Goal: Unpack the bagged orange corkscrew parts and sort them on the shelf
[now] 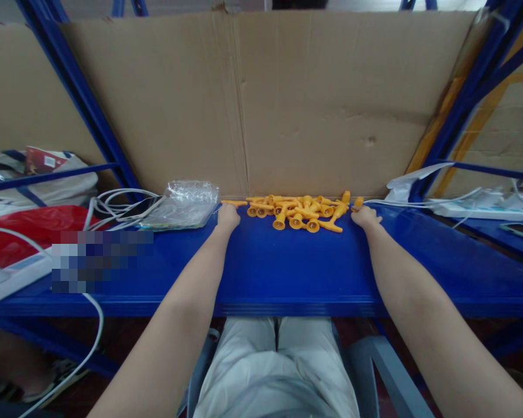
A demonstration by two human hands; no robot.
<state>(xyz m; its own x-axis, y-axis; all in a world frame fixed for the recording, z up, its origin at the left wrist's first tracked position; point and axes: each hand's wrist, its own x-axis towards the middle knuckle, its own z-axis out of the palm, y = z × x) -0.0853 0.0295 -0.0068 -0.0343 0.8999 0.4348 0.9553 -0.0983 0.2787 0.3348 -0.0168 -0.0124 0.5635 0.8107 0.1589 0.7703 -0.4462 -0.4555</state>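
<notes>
A pile of orange toy horns (pixel 297 220) lies on the blue table (pixel 296 267), in the middle of the frame. Many of their round, open ends face the front of the table. The left hand (pixel 229 217) is at the left end of the pile, with its fingers curled in. One orange stick (pixel 234 202) is right by its fingertips, but I cannot tell if the hand holds it. The right hand (pixel 366 216) is at the right end of the pile. Its fingers are closed on an orange piece (pixel 358 201), and the top pokes up above them. A big brown cardboard sheet (pixel 331 104) stands up behind the pile. Left of the left hand is a clear plastic bag (pixel 185 206). White wires (pixel 113 200) curl next to it, and a red bag (pixel 30 229) sits at the left edge.
</notes>
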